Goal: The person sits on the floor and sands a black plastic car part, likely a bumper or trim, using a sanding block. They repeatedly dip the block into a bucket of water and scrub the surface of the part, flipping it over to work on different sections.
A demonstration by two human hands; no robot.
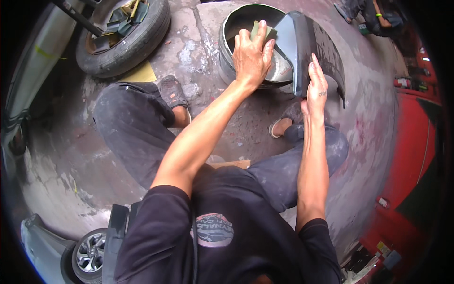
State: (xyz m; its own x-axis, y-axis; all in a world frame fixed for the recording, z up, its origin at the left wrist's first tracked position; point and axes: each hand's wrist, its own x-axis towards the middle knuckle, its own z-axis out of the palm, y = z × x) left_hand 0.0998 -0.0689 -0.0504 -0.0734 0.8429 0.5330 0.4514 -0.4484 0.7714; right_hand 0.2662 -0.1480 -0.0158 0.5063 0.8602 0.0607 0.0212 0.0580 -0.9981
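Observation:
My left hand [253,59] is closed around a folded olive-green piece of sandpaper [270,32], held over the bucket and beside the panel's edge. A curved car body panel [305,42], grey along one side and black on the other, leans on the rim of a round bucket [225,59]. Against the panel's near right side lies my right hand [317,87], its fingers stretched out straight and its palm touching the surface. Part of the bucket's inside is hidden behind my left hand and the panel.
An upturned tyre [127,59] with sandpaper scraps [127,21] in it lies at the far left, a yellow sheet [141,73] by it. Red bodywork [411,137] lines the right. Another person's hand [382,20] shows at top right; a car wheel [90,251] stands lower left.

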